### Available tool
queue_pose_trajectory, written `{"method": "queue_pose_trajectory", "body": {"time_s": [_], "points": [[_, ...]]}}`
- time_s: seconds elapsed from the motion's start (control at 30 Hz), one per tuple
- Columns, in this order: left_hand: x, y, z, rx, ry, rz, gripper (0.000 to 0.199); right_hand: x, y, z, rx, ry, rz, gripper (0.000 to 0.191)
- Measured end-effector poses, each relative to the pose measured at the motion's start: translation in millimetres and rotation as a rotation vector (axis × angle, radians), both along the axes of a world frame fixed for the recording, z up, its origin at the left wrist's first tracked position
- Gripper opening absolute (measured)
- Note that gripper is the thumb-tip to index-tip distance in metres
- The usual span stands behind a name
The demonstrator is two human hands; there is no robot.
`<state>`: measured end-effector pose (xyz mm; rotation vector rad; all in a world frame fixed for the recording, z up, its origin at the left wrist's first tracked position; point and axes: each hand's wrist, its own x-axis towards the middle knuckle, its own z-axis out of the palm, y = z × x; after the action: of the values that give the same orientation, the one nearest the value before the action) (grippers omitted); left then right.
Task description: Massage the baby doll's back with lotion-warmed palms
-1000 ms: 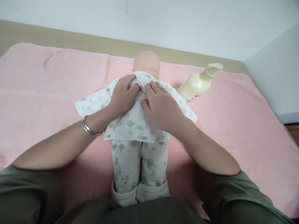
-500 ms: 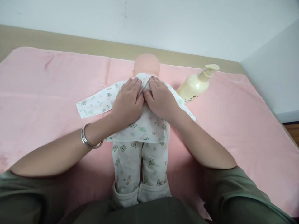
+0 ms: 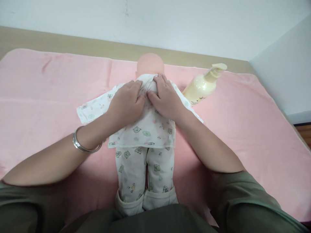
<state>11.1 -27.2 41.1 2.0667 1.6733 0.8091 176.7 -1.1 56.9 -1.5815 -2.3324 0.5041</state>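
Note:
A baby doll lies on a pink mat, its head pointing away from me. It wears a white printed shirt and matching trousers with turned-up cuffs. The shirt's cloth is bunched below the head. My left hand, on the arm with the silver bangle, pinches this cloth between thumb and fingers. On the other side of the fold, my right hand grips the cloth near the collar, thumb towards the middle. Part of the doll's chest is hidden by both hands.
To the right of the doll, a pale yellow pump bottle leans beside its sleeve. The pink mat spreads over a tan surface, with a white wall behind.
My left hand has shifted slightly left and turned, and the cloth between the hands looks more stretched. My right hand stays on the cloth near the collar.

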Motion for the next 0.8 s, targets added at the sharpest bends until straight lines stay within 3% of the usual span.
{"method": "queue_pose_trajectory", "body": {"time_s": [0.17,0.33,0.47,0.6,0.73,0.8], "points": [[2.2,-11.7,10.6,0.003,-0.013,-0.032,0.038,-2.3,-8.1,1.1,0.058,-0.042,-0.006,0.058],[-0.3,6.9,8.6,-0.071,-0.016,0.003,0.021,-10.0,-38.4,10.5,0.099,-0.119,0.036,0.057],[-6.1,21.4,4.4,-0.076,0.015,0.019,0.02,-12.2,-52.9,15.7,0.083,-0.195,0.112,0.063],[-7.3,21.3,4.1,-0.084,0.05,0.014,0.023,-6.8,-39.8,16.4,0.028,-0.1,0.126,0.053],[1.5,3.8,2.9,0.001,0.103,0.015,0.042,1.0,-10.5,7.3,0.058,0.075,0.049,0.038],[6.4,-5.3,1.1,0.061,0.108,0.01,0.051,2.0,-0.6,1.3,0.08,0.061,0.026,0.04]]}}
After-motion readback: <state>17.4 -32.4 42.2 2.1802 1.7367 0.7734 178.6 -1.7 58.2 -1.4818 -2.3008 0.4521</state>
